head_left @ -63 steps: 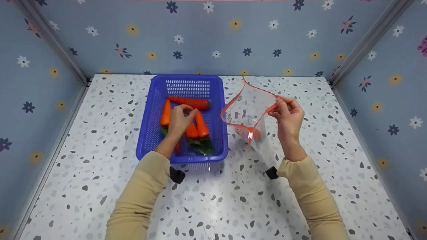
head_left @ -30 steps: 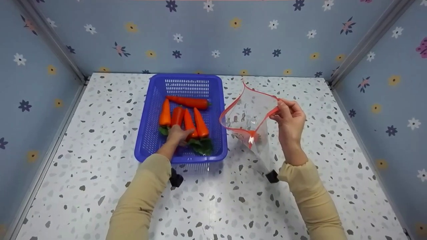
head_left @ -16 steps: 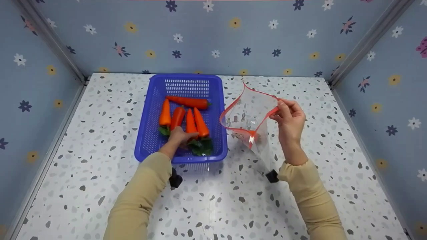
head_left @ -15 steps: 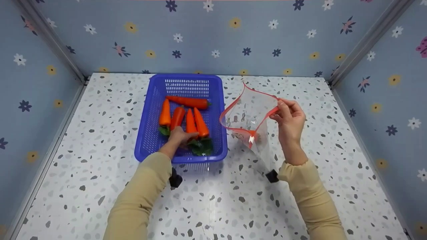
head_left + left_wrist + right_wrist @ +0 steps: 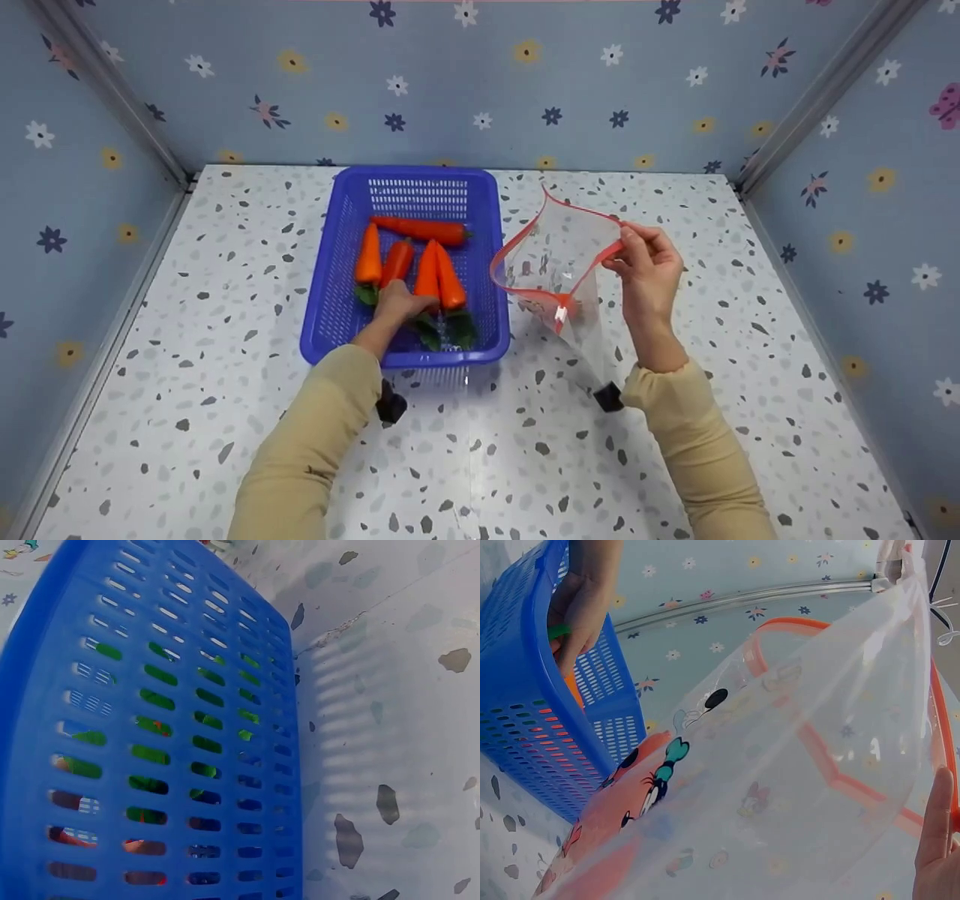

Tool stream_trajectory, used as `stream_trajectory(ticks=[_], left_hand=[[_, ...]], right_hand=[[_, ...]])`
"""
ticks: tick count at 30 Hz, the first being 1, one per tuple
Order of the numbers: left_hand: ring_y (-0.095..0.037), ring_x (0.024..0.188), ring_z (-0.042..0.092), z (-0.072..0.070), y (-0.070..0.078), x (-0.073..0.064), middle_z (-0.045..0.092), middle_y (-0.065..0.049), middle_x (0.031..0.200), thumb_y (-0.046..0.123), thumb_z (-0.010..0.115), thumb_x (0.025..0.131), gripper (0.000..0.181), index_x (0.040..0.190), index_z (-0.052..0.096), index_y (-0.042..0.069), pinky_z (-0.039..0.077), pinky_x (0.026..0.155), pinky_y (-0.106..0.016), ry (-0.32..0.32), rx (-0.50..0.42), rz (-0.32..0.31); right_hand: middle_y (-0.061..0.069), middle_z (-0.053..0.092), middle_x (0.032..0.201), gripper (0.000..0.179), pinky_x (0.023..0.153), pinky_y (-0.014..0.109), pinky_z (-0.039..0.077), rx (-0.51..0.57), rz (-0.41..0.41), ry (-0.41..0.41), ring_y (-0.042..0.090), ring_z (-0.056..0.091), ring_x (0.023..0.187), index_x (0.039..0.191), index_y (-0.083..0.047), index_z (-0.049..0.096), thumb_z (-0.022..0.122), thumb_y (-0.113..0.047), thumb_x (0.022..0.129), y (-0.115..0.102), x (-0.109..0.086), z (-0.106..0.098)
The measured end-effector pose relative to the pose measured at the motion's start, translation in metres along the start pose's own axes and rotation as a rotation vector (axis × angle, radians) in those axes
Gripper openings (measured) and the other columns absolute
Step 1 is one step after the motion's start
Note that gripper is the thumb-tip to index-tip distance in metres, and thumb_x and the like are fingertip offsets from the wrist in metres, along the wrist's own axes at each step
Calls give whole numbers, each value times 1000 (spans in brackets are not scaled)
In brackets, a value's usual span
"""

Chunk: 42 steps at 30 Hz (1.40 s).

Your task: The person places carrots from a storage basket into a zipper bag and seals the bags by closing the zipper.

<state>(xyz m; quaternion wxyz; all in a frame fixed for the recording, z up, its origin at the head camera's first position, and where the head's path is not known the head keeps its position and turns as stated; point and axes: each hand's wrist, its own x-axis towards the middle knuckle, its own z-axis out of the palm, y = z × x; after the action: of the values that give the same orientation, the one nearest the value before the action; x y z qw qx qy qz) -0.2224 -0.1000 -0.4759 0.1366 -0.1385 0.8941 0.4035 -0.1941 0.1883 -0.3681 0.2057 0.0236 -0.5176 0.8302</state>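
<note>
In the head view, my left hand [image 5: 397, 306] reaches into the blue plastic basket [image 5: 495, 315], its thumb and fingers gripping an orange carrot [image 5: 427, 279] near its leafy top. Beside this carrot lie another orange carrot [image 5: 451, 285] and a red, tapered vegetable [image 5: 397, 260] with a green stub, partly covered by the hand. My right hand [image 5: 651, 259] pinches the rim of a clear zip bag [image 5: 574, 232] with red edging, keeping its mouth spread. Something orange-red [image 5: 622, 817] sits low in the bag, blurred by the plastic. The left wrist view shows mostly the basket's slotted wall [image 5: 172, 735].
Another orange carrot [image 5: 368, 259] lies at the basket's left side, and a long red vegetable [image 5: 420, 228] lies across behind. The basket stands on a speckled white table [image 5: 480, 465], left of the bag. Flower-patterned panels [image 5: 480, 82] enclose the back and sides.
My left hand has moved down from the carrot tips to the leafy end of one carrot. That carrot's tip has swung right against its neighbour. The right hand and bag stay nearly still.
</note>
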Motion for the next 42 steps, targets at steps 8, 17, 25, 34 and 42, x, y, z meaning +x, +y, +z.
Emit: stream_trajectory(ticks=[8, 17, 25, 34, 42], left_hand=[[-14, 50, 38, -11, 6, -6, 37, -1, 55, 29, 67, 72, 34, 62, 45, 6, 31, 47, -23, 88, -7, 66], [-23, 75, 49, -29, 13, -20, 52, -13, 86, 34, 68, 75, 48, 98, 59, -6, 41, 65, -28, 100, -143, 73], [-24, 76, 52, -42, 23, -39, 59, -16, 92, 32, 70, 75, 52, 109, 57, -5, 44, 64, -28, 127, -142, 193], [-27, 86, 56, -48, 36, -70, 61, -19, 97, 25, 71, 75, 52, 113, 56, -6, 46, 76, -36, 166, -194, 372], [-24, 96, 50, -53, 53, -97, 57, -14, 108, 28, 69, 75, 53, 118, 54, 0, 40, 87, -35, 157, -207, 425]], right_hand=[[14, 59, 75, 6, 50, 24, 50, 7, -1, 2, 19, 58, 56, 88, 4, 60, 57, 0, 84, 1, 0, -1], [15, 59, 74, 5, 50, 24, 50, 25, 6, 9, 19, 58, 56, 87, 5, 59, 56, 2, 84, 1, 1, -1], [14, 59, 74, 6, 51, 24, 50, -6, 3, 14, 19, 58, 57, 88, 3, 60, 56, 1, 84, 1, -1, -1], [14, 59, 76, 7, 51, 24, 50, -9, 6, 12, 19, 58, 58, 89, 4, 60, 56, 0, 84, 2, -2, -2], [13, 57, 71, 6, 50, 25, 50, 7, -12, 1, 18, 58, 55, 87, 4, 60, 56, 2, 84, 3, -1, -1]])
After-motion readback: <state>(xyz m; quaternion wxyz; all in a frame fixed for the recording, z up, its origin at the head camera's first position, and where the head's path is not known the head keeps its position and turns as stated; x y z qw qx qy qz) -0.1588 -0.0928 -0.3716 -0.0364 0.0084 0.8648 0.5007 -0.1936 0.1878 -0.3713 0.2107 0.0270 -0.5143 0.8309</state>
